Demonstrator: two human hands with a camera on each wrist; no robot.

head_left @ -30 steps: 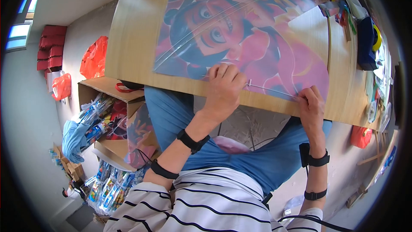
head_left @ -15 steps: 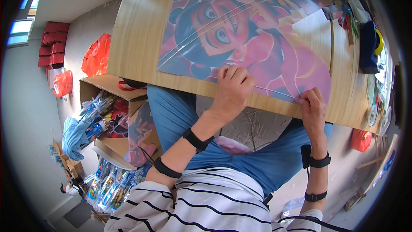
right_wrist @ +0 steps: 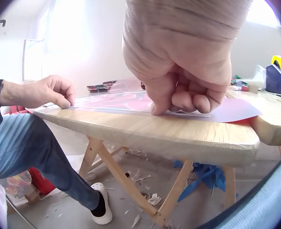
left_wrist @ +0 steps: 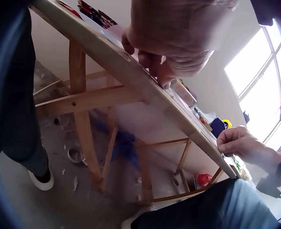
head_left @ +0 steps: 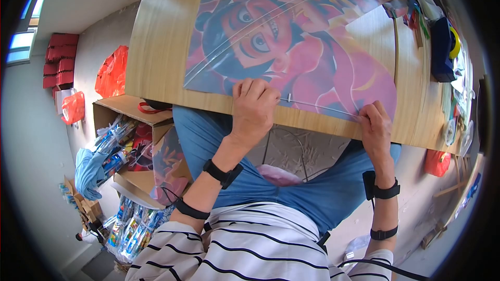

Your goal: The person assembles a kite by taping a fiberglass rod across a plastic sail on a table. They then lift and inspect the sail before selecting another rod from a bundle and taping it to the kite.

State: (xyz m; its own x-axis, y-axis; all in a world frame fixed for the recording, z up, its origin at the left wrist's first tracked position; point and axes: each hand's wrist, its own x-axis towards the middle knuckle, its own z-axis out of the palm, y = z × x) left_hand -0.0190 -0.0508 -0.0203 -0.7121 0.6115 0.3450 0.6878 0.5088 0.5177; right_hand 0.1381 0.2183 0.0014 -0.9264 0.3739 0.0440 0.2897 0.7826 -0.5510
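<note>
Red oblong packs (head_left: 60,60) form a stepped stack at ten o'clock from the middle of the head view, with a crinkled red plastic bag (head_left: 112,72) just to their right. At nine, a brown cardboard box (head_left: 120,102) holds shiny, clear-wrapped bundles (head_left: 113,135). Pale, straight-grained wood makes up the tabletop (head_left: 161,47), rounded along its front edge. Close to the middle, the left hand (head_left: 254,108) bends its fingers down beside the thumb, pinching a thin pale rod (head_left: 323,106) at the sheet's near edge; the fingertips are partly hidden. A small white crosspiece (head_left: 289,97) sits on the rod just right of that hand. Smooth, glossy and pink with dark patches, the printed sheet (head_left: 312,80) spreads over the table toward one o'clock, its right side curved; two pale parallel lines cross it toward two. The rod slants from the left hand between three and four o'clock to the right hand (head_left: 376,124), whose thumb and curled fingers grip it at the sheet's border. Farther right, at two, stands a boxy dark-blue tape dispenser (head_left: 440,57) carrying a round yellow roll (head_left: 454,43).
</note>
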